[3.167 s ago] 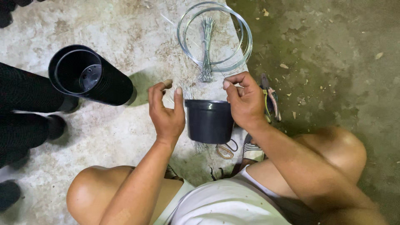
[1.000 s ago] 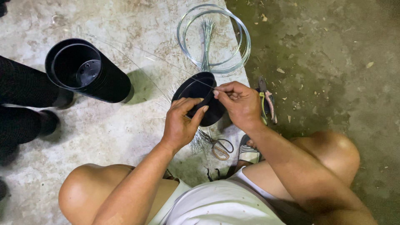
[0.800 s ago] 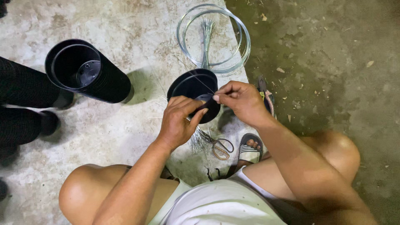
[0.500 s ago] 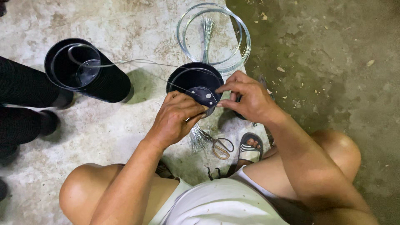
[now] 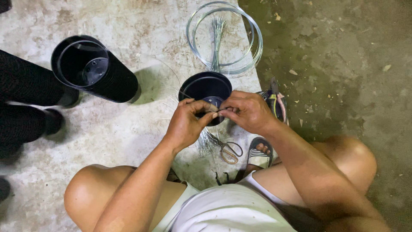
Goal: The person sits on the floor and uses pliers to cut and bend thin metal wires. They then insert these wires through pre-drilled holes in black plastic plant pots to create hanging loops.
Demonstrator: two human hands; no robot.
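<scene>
Squatting over a rough concrete floor (image 5: 128, 141), the person works with both hands just above their knees. Largest of the things is a stack of black plastic pots (image 5: 92, 68) lying on its side at the upper left, mouth toward the camera, well apart from the hands. Above the hands lies a coil of pale wire (image 5: 225, 38) with a bundle of cut wire lengths (image 5: 216, 41) across it. Directly beyond the fingers sits a single black pot (image 5: 208, 88), open end up, its near rim partly hidden by them. The left hand (image 5: 186, 122) is curled, thumb and fingers pinched at that rim; the right hand (image 5: 246, 111) pinches a thin wire (image 5: 221, 110) between thumb and forefinger, meeting the left (fingertips nearly touching). Below the hands a pair of scissors (image 5: 229, 150) lies on the floor; pliers (image 5: 277, 101) lie beside the right wrist.
</scene>
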